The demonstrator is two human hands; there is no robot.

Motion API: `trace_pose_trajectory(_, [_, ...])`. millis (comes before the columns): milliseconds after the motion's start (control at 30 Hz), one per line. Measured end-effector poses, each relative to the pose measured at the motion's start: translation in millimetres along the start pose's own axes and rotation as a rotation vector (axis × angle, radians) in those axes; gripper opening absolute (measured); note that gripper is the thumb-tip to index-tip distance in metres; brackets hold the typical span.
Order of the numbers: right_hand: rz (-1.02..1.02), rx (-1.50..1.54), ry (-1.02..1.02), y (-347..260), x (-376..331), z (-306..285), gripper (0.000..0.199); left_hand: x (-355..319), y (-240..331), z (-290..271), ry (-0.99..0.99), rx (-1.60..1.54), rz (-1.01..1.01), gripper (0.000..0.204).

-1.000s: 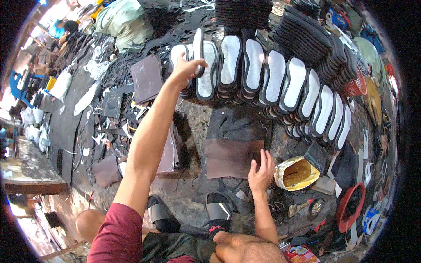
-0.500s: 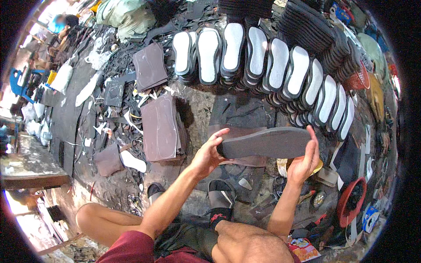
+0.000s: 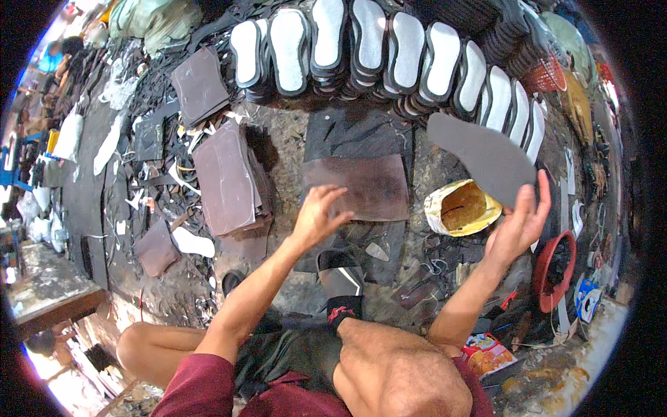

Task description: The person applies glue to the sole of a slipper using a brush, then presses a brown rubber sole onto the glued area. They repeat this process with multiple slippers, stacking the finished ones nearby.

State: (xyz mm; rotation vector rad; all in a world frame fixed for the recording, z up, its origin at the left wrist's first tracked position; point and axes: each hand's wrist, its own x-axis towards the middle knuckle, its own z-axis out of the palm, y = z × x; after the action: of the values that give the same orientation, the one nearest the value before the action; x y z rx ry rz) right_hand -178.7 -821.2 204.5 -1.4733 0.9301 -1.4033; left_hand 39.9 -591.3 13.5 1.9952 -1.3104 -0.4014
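Note:
A dark grey shoe sole is tilted up in my right hand, which grips its near end between thumb and fingers. My left hand holds nothing; its fingers are spread and slightly curled above the near left edge of a thin brown sheet. That sheet lies over a black mat on the ground. Just left of the sole's near end, a yellow and white container lies with its mouth toward me.
Stacks of soles with white tops curve across the far side. Brown sheets with traced outlines are piled at left, with another pile beyond. A red basin stands at right. Scraps litter the ground; a wooden bench is far left.
My left hand has let go of the sole. My right hand has carried it right and farther away, turning it, which uncovers the brown sheet and the yellow container. The view has shifted too.

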Motion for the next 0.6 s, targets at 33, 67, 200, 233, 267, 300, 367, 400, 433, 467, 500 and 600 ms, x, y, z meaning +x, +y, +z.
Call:
trace_pose_trajectory(33, [-0.007, -0.036, -0.072, 0.1, -5.2, -7.4, 0.042, -2.5, 16.9, 5.5, 0.029, -0.245, -0.146, 0.063])
trace_pose_trajectory(67, [-0.249, -0.263, -0.11, 0.8, -14.0, -9.8, 0.054, 0.5, 35.1, 6.9, 0.047, -0.495, -0.293, 0.067])
trace_pose_trajectory(200, [-0.437, -0.332, -0.786, -0.2, -79.6, 25.6, 0.056, 9.8, 81.2, -36.7, -0.204, -2.05, -0.583, 0.084])
trace_pose_trajectory(233, [-0.464, -0.316, -0.899, 2.9, -90.1, 32.6, 0.06, 18.9, 106.9, -48.1, -0.116, -1.925, -0.646, 0.078])
trace_pose_trajectory(267, [-0.49, -0.348, -0.953, 3.0, -96.9, 39.7, 0.062, 25.6, 127.3, -56.1, -0.016, -1.781, -0.708, 0.073])
trace_pose_trajectory(300, [-0.51, -0.334, -0.95, 1.2, -98.3, 42.4, 0.06, 29.6, 130.5, -60.2, 0.057, -1.671, -0.702, 0.065])
trace_pose_trajectory(367, [-0.499, -0.268, -0.862, 5.9, -106.6, 45.2, 0.055, 29.0, 128.8, -62.3, 0.098, -1.695, -0.682, 0.066])
trace_pose_trajectory(400, [-0.47, -0.217, -0.781, 11.1, -114.2, 47.5, 0.051, 27.6, 127.0, -63.6, 0.119, -1.707, -0.672, 0.067])
trace_pose_trajectory(433, [-0.442, -0.169, -0.701, 13.9, -118.8, 50.1, 0.048, 26.3, 124.0, -64.3, 0.172, -1.791, -0.659, 0.071])
trace_pose_trajectory(467, [-0.535, -0.237, -0.677, 14.1, -120.3, 51.6, 0.043, 24.4, 121.6, -65.8, 0.205, -1.784, -0.647, 0.071])
trace_pose_trajectory(500, [-0.628, -0.306, -0.651, 13.4, -120.9, 53.0, 0.038, 22.4, 119.5, -67.8, 0.238, -1.776, -0.636, 0.071])
trace_pose_trajectory(600, [-0.856, -0.498, -0.631, 13.9, -120.1, 44.8, 0.015, 23.6, 125.8, -73.6, 0.287, -1.774, -0.581, 0.079])
